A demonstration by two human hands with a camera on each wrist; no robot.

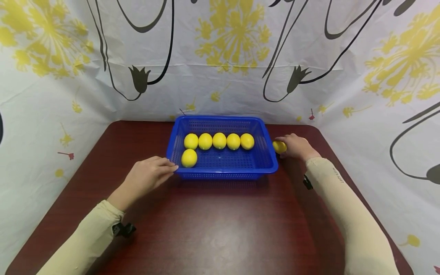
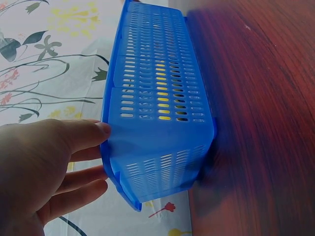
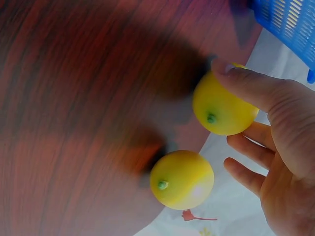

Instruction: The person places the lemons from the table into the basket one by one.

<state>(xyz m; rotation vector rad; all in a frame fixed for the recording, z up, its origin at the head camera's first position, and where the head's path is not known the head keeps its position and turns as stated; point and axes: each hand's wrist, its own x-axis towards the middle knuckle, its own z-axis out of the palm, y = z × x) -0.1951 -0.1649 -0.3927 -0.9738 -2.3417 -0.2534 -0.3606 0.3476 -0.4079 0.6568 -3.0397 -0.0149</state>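
A blue plastic basket (image 1: 220, 165) stands on the table with several round yellow lemons (image 1: 219, 141) in it. Most form a row along the back, and one lemon (image 1: 189, 158) lies at the front left. My left hand (image 1: 148, 172) touches the rim at the basket's front left corner, fingers fairly straight, thumb (image 2: 88, 135) against the edge. Just outside the basket's right side, my right hand (image 1: 296, 146) holds a lemon (image 3: 221, 105) between thumb and fingers. Beside it on the table sits another lemon (image 3: 182, 180), which the hand hides in the head view.
The dark red wooden table (image 1: 213, 225) extends in front of the basket. White cloth (image 1: 220, 91) with yellow and grey flower prints hangs behind and on both sides. A dark band with a small device (image 1: 123, 230) is on the left wrist.
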